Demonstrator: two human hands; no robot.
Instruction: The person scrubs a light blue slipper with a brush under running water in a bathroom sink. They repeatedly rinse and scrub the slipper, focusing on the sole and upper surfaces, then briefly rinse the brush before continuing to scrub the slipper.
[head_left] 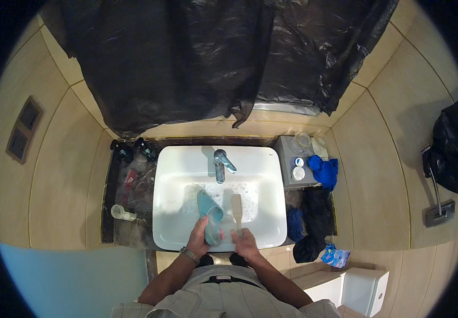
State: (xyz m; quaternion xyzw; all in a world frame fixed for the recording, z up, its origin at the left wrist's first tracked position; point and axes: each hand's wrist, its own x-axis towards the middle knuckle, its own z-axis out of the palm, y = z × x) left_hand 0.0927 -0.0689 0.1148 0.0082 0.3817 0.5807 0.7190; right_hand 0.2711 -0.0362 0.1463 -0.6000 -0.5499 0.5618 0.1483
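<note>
Over the white sink basin [173, 230], my left hand [199, 236] grips a turquoise slide sandal [209, 206] near its lower end, with the toe towards the faucet. Beside it, my right hand [245, 243] is closed around the handle of a pale brush [236, 204], whose flat head points away from me. I cannot see its bristles. A small pink thing [222, 234] shows at the sandal's right edge; what it is I cannot tell. Soapy water with foam [249, 194] lies in the basin. The chrome faucet [220, 167] rises at the basin's back.
Left of the basin stand dark pump bottles [146, 150], a red packaged item [129, 183] and a clear plastic cup [122, 213]. To the right, a grey box [288, 159] carries jars [298, 173] and a blue cloth [324, 171]. Dark cloth [316, 214] hangs over the counter's front edge.
</note>
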